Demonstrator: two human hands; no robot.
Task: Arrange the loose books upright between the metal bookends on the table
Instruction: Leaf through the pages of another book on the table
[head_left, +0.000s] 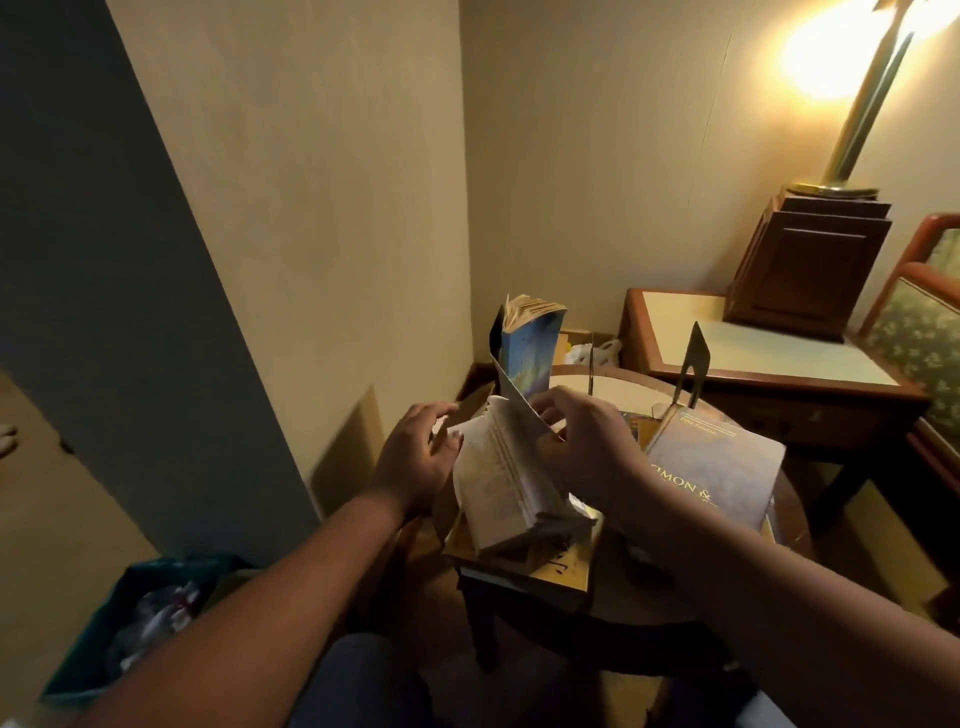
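I have both hands on a thick, worn paperback with yellowed, ragged pages (506, 483) at the near left edge of the small round dark-wood bench (792, 525); it lies tilted on a flat yellow-covered book (563, 569), so I judge I am tipping it up to stand. My left hand (415, 460) is spread open against its outer side as a brace, closed on nothing, while my right hand (592, 447) has its grip pinched on the book's loose, curling cover near the top, probably to keep it from flapping open. Behind, at the far left edge, a blue-covered paperback (530, 348) already stands upright, its pages fanning at the top. Two thin dark metal bookends stand toward the far edge, one a slim blade (591, 371), the other pointed (693, 364). A large grey-blue hardback (719, 467) lies flat at the right, touching the pointed one, not yet stood up
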